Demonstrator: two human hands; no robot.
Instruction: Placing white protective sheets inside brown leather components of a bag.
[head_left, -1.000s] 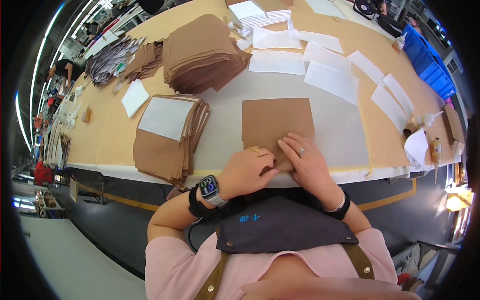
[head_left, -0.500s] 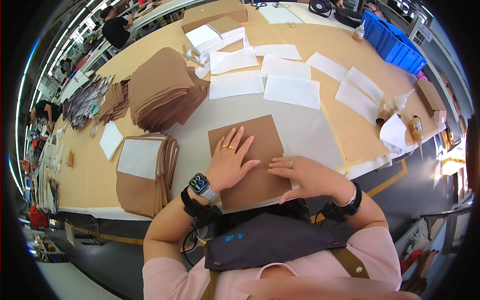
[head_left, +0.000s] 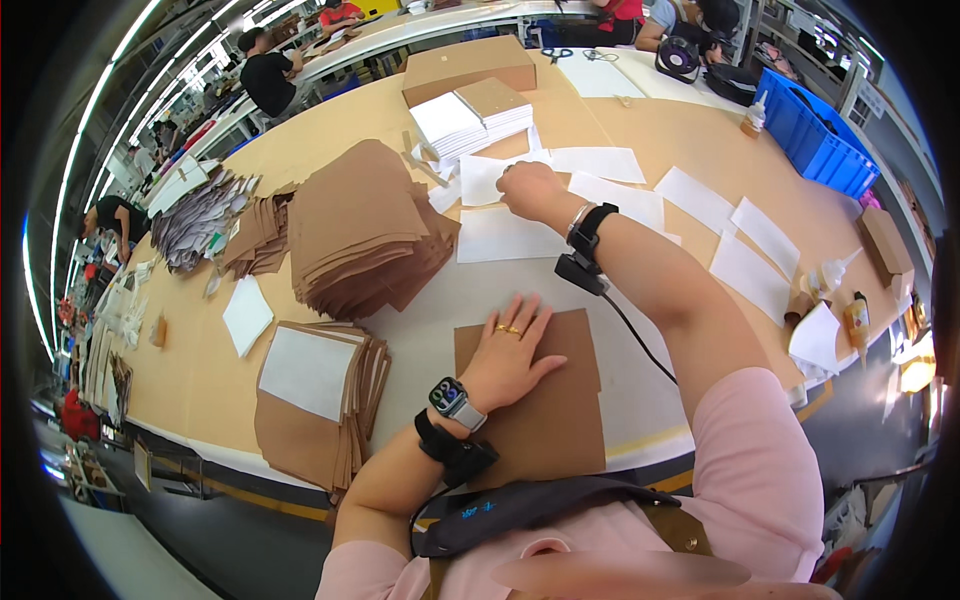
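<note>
My left hand (head_left: 508, 362) lies spread on a brown sheet (head_left: 550, 430) at the table's near edge, pressing it flat. A ring shows on one finger. My right hand (head_left: 534, 190) reaches far forward over the white sheets, its fingers curled together at the white sheet (head_left: 482, 180) at the back. Whether they pinch that sheet is hidden. Another white sheet (head_left: 505, 238) lies in front of this hand. To the left of my left hand stands a stack of brown pieces (head_left: 300, 410) with a white sheet (head_left: 308, 372) on top.
A tall brown stack (head_left: 355, 220) stands left of centre. White booklets (head_left: 450, 125) and a cardboard box (head_left: 470, 68) lie behind. More white sheets (head_left: 750, 275), glue bottles (head_left: 856, 318) and a blue crate (head_left: 815, 140) are on the right. A cable hangs from my right wrist. Other people work farther back.
My right hand has left the brown sheet and stretched forward to the white sheets, its fingers now curled. My left hand stays on the brown sheet. The whole view has shifted.
</note>
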